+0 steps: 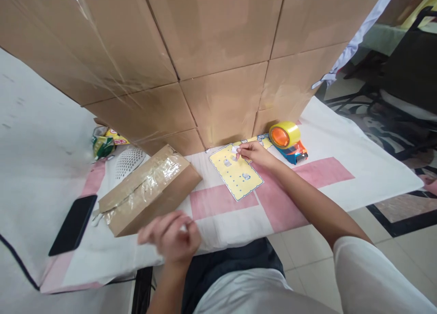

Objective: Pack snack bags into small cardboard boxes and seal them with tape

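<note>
My right hand (255, 153) pinches a small white piece of paper (235, 149) between thumb and fingers. It is over the upper edge of a yellow sheet (241, 184) with a blue wavy border and small pale cartoon pictures. A second yellow patterned piece (265, 141) shows partly behind the hand, against the stacked boxes. My left hand (170, 236) is raised near the table's front edge, before a taped cardboard box (153, 186). Its fingers are curled and slightly blurred; a pale spot shows by the thumb, too small to name.
Stacked cardboard boxes (225, 100) rise behind the table. A tape dispenser (295, 154) with yellow tape (291, 133) stands on the right. Left are a black phone (73, 225), a white perforated object (129, 163) and a green packet (102, 145). Cloth (324, 136) covers the table.
</note>
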A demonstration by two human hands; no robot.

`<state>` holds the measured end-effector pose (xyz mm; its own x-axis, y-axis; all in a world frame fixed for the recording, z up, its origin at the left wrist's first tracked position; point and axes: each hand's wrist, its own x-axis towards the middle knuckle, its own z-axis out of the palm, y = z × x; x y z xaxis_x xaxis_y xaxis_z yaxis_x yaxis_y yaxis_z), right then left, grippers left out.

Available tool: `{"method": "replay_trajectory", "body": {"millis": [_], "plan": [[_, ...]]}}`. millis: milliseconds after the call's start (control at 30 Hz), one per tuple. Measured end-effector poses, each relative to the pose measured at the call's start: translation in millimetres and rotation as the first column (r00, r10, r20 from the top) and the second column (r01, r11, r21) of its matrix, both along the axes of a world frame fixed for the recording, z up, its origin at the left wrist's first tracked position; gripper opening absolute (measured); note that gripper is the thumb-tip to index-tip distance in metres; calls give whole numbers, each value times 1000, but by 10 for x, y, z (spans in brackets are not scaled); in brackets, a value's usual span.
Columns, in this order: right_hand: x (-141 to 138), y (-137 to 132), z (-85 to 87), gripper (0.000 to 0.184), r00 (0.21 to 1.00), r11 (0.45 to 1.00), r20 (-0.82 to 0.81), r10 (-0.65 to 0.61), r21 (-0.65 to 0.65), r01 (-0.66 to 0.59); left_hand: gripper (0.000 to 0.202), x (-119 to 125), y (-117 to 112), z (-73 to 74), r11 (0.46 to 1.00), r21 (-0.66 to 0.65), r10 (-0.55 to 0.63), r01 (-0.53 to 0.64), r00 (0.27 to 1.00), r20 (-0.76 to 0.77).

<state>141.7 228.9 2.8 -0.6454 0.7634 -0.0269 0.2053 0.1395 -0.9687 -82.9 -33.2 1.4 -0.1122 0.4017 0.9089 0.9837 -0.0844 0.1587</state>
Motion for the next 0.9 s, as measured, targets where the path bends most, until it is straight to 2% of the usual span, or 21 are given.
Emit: {"method": "replay_trajectory", "body": {"millis": [33, 67, 100, 167, 233, 267, 333, 400, 467, 533, 633, 733, 800, 900], "plan": [[-2, -38, 28, 39, 998, 999, -56, 32, -40, -35, 20, 124, 153, 28, 985, -77, -154, 154, 988, 10], [-5, -70, 52, 39, 994, 996, -91, 57, -60, -62, 18, 240, 343, 54, 943, -123, -304, 311, 950, 73], [-8, -95, 72, 39, 991, 994, -112, 72, -70, -80, 17, 344, 561, 75, 879, -220, -380, 423, 901, 211], [-6, -126, 99, 40, 986, 991, -137, 92, -88, -105, 22, 498, 1022, 90, 730, -348, -375, 588, 770, 516], [7, -139, 115, 41, 985, 990, -157, 72, -104, -89, 23, 581, 1415, 65, 641, -368, -325, 673, 673, 664], [17, -141, 122, 42, 985, 991, -167, 51, -113, -71, 19, 603, 1560, 40, 634, -353, -305, 689, 641, 704], [38, -141, 132, 43, 982, 990, -189, 10, -136, -37, 17, 625, 1735, -26, 656, -314, -274, 686, 604, 748], [53, -139, 132, 42, 978, 985, -209, -6, -168, -30, 17, 634, 1791, -99, 671, -279, -264, 687, 572, 776], [56, -135, 114, 41, 977, 982, -215, -10, -188, -32, 15, 636, 1787, -168, 664, -236, -278, 710, 526, 804], [47, -130, 76, 41, 984, 987, -178, -14, -157, -14, 14, 632, 1772, -226, 666, -188, -295, 722, 486, 823], [20, -133, 1, 37, 994, 999, -106, -35, -28, 32, 18, 619, 1756, -291, 682, -154, -290, 715, 457, 841], [-8, -153, -61, 19, 990, 981, -100, -101, 154, 116, 17, 609, 1725, -333, 683, -152, -267, 714, 439, 858], [-17, -167, -86, 14, 985, 941, -112, -131, 300, 159, 17, 606, 1696, -354, 684, -149, -249, 714, 421, 872], [-13, -181, -100, 11, 989, 856, -104, -105, 497, 144, 20, 601, 1670, -383, 670, -136, -229, 730, 377, 897]]}}
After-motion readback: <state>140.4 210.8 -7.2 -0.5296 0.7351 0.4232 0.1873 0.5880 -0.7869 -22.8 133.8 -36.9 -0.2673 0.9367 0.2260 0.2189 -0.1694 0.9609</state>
